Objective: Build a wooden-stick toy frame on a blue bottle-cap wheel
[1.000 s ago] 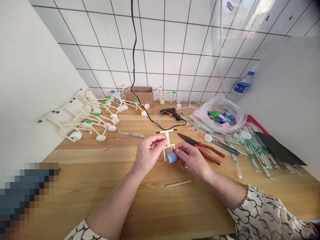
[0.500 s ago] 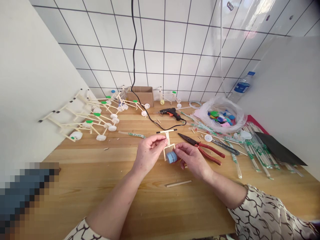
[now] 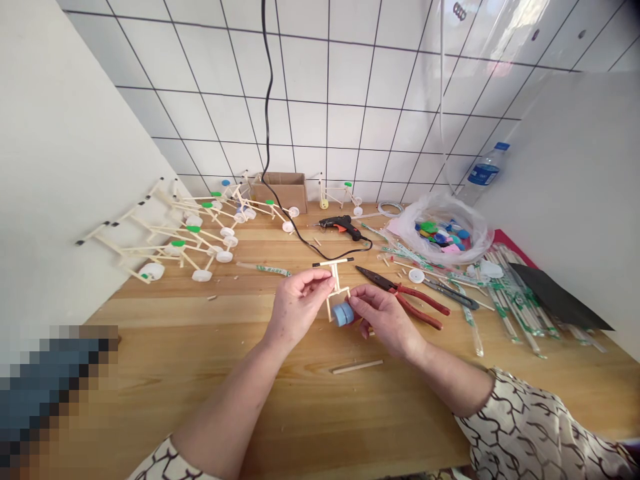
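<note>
The little stick frame [image 3: 337,279] was over the tabletop [image 3: 280,413], between two hands, with a blue wheel [image 3: 343,314] low down. It looked light and stiff, but its thin joints might snap, so a soft pinch on the sticks seemed best. The left hand's [image 3: 295,307] narrow grip held the upright part. The right hand [image 3: 387,319] pinched a leg beside the wheel. Both arms reached forward, fingers pointing inward.
</note>
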A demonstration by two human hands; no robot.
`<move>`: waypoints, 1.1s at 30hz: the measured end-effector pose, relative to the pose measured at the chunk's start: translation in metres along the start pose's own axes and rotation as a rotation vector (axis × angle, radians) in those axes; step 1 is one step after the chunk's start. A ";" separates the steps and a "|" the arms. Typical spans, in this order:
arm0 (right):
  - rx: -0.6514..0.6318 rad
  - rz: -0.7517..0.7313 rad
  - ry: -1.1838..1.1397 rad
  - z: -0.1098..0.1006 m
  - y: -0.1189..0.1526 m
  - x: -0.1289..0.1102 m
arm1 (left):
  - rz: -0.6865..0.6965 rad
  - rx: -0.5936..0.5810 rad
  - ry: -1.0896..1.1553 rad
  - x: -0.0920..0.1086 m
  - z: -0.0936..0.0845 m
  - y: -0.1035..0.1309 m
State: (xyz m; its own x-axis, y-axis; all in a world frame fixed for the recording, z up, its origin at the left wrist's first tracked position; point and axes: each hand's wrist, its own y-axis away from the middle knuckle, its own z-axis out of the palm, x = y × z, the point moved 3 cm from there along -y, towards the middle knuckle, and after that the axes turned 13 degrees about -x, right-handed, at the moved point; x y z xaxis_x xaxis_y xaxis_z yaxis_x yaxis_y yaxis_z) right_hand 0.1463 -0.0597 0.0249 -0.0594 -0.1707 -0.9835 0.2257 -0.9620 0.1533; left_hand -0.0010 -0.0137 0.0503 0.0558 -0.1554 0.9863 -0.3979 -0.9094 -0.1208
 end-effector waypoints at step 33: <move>-0.001 0.004 0.004 0.001 0.000 -0.001 | -0.009 0.017 -0.016 0.003 0.000 0.001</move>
State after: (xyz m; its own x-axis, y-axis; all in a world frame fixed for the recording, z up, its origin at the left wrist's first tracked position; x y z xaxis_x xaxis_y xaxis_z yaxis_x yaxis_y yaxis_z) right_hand 0.1452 -0.0598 0.0263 -0.0542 -0.1739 -0.9833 0.2271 -0.9611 0.1574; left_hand -0.0009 -0.0152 0.0534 0.0738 -0.1537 0.9854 -0.3820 -0.9171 -0.1144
